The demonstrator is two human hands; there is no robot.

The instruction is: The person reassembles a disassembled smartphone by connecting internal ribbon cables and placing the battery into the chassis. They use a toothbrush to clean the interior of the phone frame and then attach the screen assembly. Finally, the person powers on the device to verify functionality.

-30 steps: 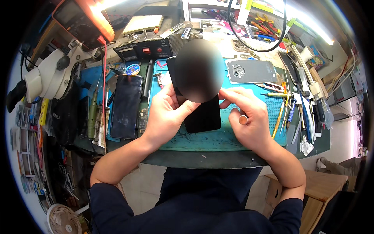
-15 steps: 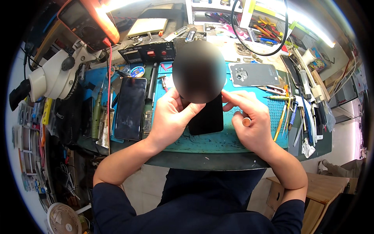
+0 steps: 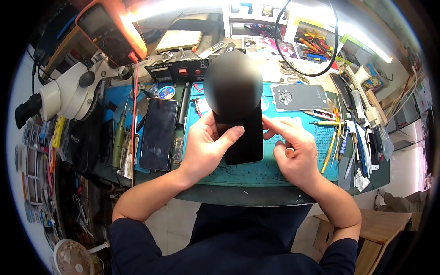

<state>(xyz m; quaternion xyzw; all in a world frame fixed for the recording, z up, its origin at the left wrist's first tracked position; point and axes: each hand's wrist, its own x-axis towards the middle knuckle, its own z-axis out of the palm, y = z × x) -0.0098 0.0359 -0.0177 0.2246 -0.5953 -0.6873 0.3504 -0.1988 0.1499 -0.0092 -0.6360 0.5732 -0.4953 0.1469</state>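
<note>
A black phone [image 3: 245, 145] lies screen up above the blue-green work mat, and its far part is hidden by a dark blurred oval. My left hand [image 3: 200, 149] grips its left side, thumb over the glass and fingers at the edge. At the right edge, my right hand [image 3: 299, 147] has its index finger and thumb close to or touching the phone. Curled in that hand's lower fingers is a slim tool [image 3: 289, 152]; only its round, copper-brown end shows, so its kind stays hidden.
Left of my hands lies another dark phone [image 3: 158, 135]. A grey phone back panel [image 3: 300, 97] rests at the far right of the mat [image 3: 220, 176]. Tweezers and screwdrivers [image 3: 343, 137] crowd the right side. A white microscope [image 3: 68, 94] and orange multimeter [image 3: 112, 34] stand left.
The whole view has shifted slightly, so the bench sits a little lower in the picture. Both hands keep nearly the same hold and place at the phone.
</note>
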